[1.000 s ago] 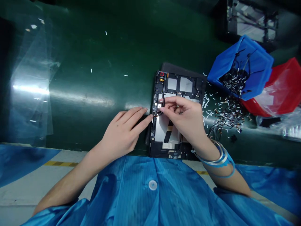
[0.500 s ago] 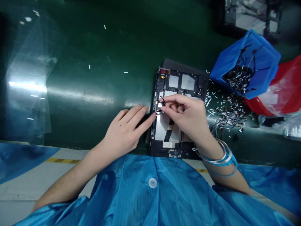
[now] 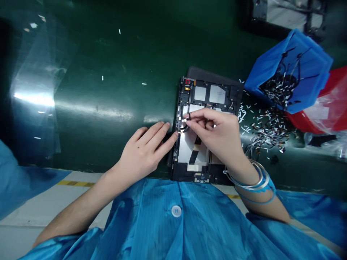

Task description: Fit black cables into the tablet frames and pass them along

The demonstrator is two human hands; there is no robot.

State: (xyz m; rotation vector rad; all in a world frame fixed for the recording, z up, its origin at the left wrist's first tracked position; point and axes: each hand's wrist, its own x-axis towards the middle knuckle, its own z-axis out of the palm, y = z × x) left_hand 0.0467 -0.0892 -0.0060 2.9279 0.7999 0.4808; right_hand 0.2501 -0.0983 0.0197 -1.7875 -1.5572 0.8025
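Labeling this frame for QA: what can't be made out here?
Head view only:
- Thin black cable: its end is hidden under the right hand fingertips.
- Opened tablet: its middle is covered by the right hand; board markings are too small to read.
- Left hand: fingertip contact at the tablet's left edge is in shadow.
- Blue bin: its contents are a tangled blur.
- Red bin: cut off by the right edge.

The person wears a shiny blue striped smock [image 3: 189, 224] with a pale round button [image 3: 176, 211], bare forearms, and thin silver and blue bangles [image 3: 253, 180] stacked on the right wrist.
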